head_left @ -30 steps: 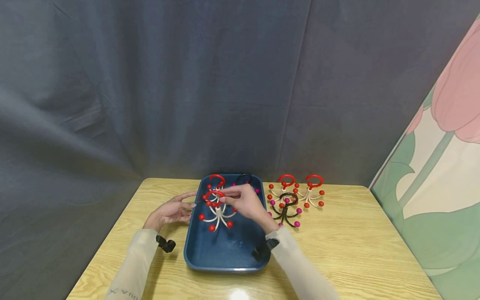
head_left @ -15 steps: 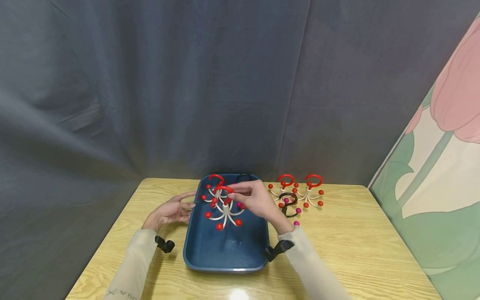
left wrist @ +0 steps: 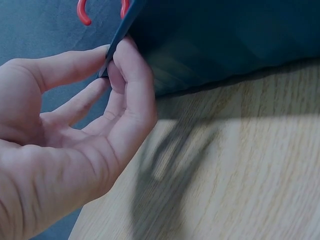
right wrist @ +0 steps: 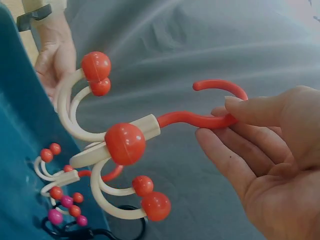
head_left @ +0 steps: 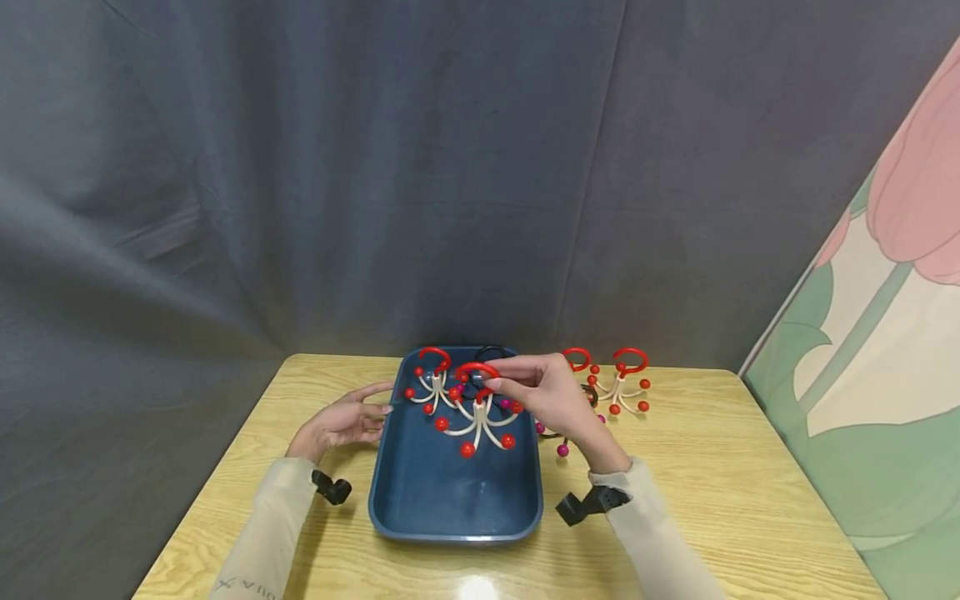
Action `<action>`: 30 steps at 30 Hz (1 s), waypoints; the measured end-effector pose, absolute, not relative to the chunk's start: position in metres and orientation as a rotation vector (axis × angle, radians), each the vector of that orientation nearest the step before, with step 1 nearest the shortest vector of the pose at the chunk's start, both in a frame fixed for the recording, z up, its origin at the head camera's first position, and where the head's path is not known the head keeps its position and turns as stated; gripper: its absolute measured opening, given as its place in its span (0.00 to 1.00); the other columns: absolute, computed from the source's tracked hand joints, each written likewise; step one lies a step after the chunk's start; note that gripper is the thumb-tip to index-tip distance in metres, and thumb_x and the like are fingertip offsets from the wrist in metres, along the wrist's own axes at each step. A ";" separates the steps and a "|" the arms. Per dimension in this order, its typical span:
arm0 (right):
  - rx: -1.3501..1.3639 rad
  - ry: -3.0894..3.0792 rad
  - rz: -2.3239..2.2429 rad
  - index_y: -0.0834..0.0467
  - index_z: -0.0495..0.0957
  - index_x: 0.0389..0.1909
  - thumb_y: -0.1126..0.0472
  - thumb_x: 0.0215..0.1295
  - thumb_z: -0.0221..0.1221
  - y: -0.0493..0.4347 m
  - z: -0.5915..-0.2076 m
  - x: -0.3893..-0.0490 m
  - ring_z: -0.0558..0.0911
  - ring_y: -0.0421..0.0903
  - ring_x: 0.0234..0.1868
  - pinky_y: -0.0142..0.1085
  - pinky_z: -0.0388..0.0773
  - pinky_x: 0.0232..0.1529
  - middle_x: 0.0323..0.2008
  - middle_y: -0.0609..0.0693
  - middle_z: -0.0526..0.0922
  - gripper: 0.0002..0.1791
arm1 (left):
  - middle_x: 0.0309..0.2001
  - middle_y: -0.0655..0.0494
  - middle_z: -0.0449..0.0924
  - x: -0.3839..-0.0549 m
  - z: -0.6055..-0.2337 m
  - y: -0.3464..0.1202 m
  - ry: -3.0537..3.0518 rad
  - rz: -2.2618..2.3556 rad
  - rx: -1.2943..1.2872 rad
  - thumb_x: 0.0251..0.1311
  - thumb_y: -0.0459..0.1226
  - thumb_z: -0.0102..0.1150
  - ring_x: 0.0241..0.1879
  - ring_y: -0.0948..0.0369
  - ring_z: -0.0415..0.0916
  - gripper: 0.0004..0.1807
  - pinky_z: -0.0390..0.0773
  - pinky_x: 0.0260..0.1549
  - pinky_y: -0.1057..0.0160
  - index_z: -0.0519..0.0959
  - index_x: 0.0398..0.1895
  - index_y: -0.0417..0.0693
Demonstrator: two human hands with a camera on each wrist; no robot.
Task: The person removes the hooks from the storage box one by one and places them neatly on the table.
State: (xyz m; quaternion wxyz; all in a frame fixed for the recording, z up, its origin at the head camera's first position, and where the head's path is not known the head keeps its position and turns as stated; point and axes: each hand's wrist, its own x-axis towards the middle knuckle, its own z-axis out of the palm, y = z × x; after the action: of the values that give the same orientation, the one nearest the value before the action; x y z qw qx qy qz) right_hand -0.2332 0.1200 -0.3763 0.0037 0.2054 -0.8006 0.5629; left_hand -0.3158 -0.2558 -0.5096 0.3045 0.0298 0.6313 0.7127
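My right hand (head_left: 558, 402) pinches the red hook of a multi-arm hanger (head_left: 480, 418) between thumb and fingers. This hanger has cream arms tipped with red balls and is held upright over the blue tray (head_left: 456, 535). In the right wrist view the hook's red stem (right wrist: 186, 117) runs into the fingers. At the tray's left side, my left hand (head_left: 345, 425) pinches the rim (left wrist: 125, 26), as the left wrist view shows. Inside the tray, toward the back, stand another red-and-cream hanger (head_left: 437, 385) and a black one (head_left: 491, 352), partly covered by my right hand.
Right of the tray on the wooden table (head_left: 690, 483) stands a red-and-cream hanger (head_left: 632, 360). Another red-and-cream hanger (head_left: 579, 357) and a black one with magenta balls (head_left: 562, 450) are partly hidden behind my right hand. A dark curtain (head_left: 450, 208) hangs behind the table.
My right hand has moved to the right over the tray, carrying the hanger with it, and now covers more of the hangers on the table. My left hand stays at the rim.
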 end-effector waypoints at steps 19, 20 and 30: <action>0.525 -2.426 1.659 0.58 0.88 0.54 0.57 0.67 0.72 0.198 -0.361 -0.216 0.93 0.39 0.43 0.31 0.87 0.45 0.46 0.57 0.92 0.17 | 0.38 0.58 0.86 -0.318 -0.513 -0.255 1.680 1.881 0.100 0.78 0.30 0.51 0.33 0.65 0.82 0.38 0.84 0.35 0.66 0.50 0.86 0.51; 0.522 -2.418 1.654 0.59 0.88 0.55 0.58 0.67 0.71 0.202 -0.360 -0.215 0.92 0.39 0.43 0.30 0.87 0.45 0.46 0.56 0.93 0.17 | 0.38 0.58 0.86 -0.318 -0.513 -0.255 1.681 1.882 0.100 0.78 0.30 0.51 0.33 0.65 0.82 0.38 0.84 0.35 0.65 0.49 0.86 0.51; 0.422 -2.380 1.599 0.64 0.85 0.58 0.60 0.68 0.70 0.236 -0.357 -0.203 0.91 0.33 0.39 0.25 0.84 0.39 0.40 0.31 0.92 0.20 | 0.37 0.58 0.86 -0.318 -0.513 -0.257 1.682 1.884 0.087 0.78 0.30 0.51 0.33 0.65 0.82 0.38 0.84 0.35 0.65 0.50 0.86 0.51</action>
State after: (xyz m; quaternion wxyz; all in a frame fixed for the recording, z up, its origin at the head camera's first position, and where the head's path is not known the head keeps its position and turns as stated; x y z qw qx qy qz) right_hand -0.2035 0.2356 -0.3566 0.1215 0.1446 -0.8151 0.5477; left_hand -0.3178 -0.2571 -0.5132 0.3026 0.0328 0.6343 0.7106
